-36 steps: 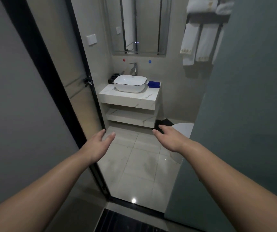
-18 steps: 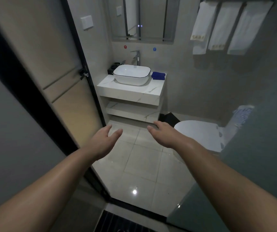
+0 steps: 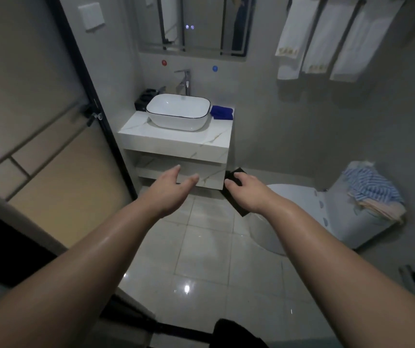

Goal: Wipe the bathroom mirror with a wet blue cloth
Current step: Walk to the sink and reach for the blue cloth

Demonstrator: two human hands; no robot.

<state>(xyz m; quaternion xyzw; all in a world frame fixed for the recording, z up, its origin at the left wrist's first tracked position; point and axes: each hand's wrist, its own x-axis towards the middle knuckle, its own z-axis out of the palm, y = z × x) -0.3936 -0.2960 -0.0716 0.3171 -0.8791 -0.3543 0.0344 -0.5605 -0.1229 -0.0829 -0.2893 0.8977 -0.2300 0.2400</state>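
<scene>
Head view, sole entry.

Left hand (image 3: 173, 189): empty, fingers spread and relaxed, reaching forward at the doorway, nothing held.

Right hand (image 3: 248, 192): empty, fingers loosely curled downward, gripping nothing; it overlaps a black bin (image 3: 236, 194) on the floor beyond it, contact not evident.

Blue cloth (image 3: 222, 112): folded, lying on the marble vanity top (image 3: 176, 139), well ahead of and above both hands, just beside the right edge of the white basin (image 3: 178, 111). Whether it is already wet cannot be told.

Mirror (image 3: 196, 23): wall-mounted, farther ahead still and above the cloth, over the tap (image 3: 185, 81); only its lower part shows. Untouched, by judgement.

White towels (image 3: 327, 38): hanging on a rail, ahead and to the right of the right hand.

Toilet (image 3: 301, 209): close beside and just beyond the right hand, with striped laundry (image 3: 369, 187) on its cistern.

Glossy floor tiles (image 3: 209, 247): below both forearms, showing light reflections.

Risks, as judgement:
- Slick-looking tiles could cause a slip on stepping in.
- A dry cloth would only smear the glass; wetting at the tap seems needed first.
- An over-soaked cloth could drip onto the lit touch buttons (image 3: 189, 27) on the mirror.
- Reaching up past the basin, a forearm could knock the tap or the black holder (image 3: 145, 100) at the basin's left.
</scene>
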